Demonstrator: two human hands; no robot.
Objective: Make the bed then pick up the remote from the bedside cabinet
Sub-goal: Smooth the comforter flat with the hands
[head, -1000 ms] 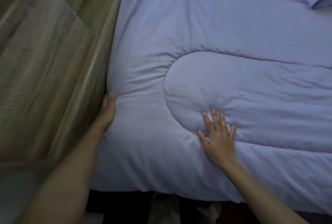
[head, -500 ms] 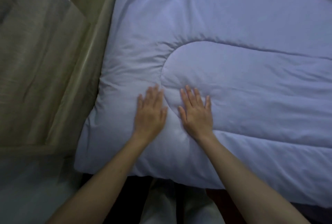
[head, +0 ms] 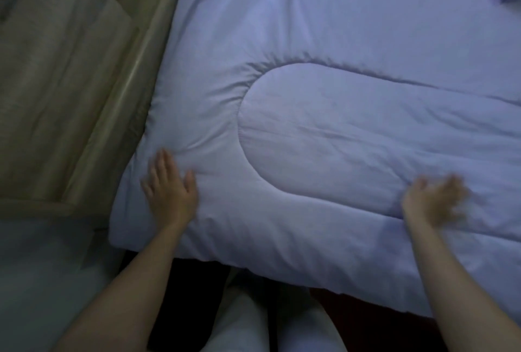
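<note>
Head view: pale lilac quilted duvet [head: 338,41] spread flat, filling right of frame. Its near edge overhangs toward you, and its left side lies against light wood-grain panel [head: 56,98]. Your left hand [head: 169,191] lies flat on duvet near that corner, fingers straight, thumb out, gripping nothing. Your right hand [head: 431,199] rests well apart to right, at lower run of oval stitched seam [head: 242,131]. It is motion-blurred; fingers look stretched out, nothing held.

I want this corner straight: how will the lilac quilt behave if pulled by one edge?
Probably floppy: the quilt creases by the left hand and its near edge droops. Puffy stitched panels suggest it is light for its bulk. It likely bunches rather than slides.
</note>
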